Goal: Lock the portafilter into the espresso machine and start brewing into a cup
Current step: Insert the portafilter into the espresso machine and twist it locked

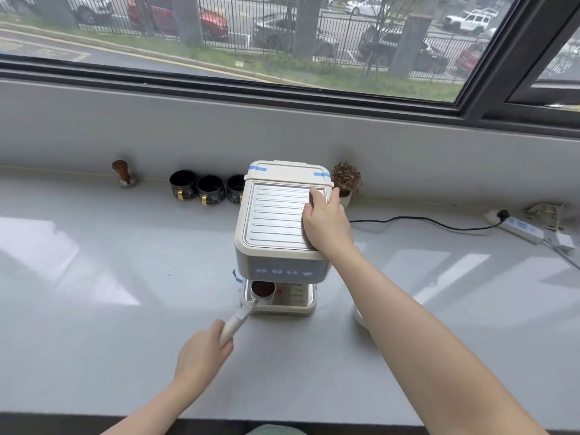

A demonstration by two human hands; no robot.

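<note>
A cream espresso machine (276, 221) stands on the grey counter, its front buttons lit blue. My right hand (326, 221) lies flat on the right side of its ribbed top, fingers spread over the edge. My left hand (201, 356) grips the pale handle of the portafilter (263, 291). The basket holds brown coffee grounds and sits over the drip tray (301, 301), just below the machine's front. Three black cups (210, 189) with gold handles stand in a row to the left of the machine, by the wall.
A wooden-handled tamper (124, 174) stands at the back left. A small potted plant (346, 180) sits behind the machine's right corner. A black cord (423, 219) runs right to a white power strip (521, 229). A white round object (359, 315) shows partly behind my right forearm.
</note>
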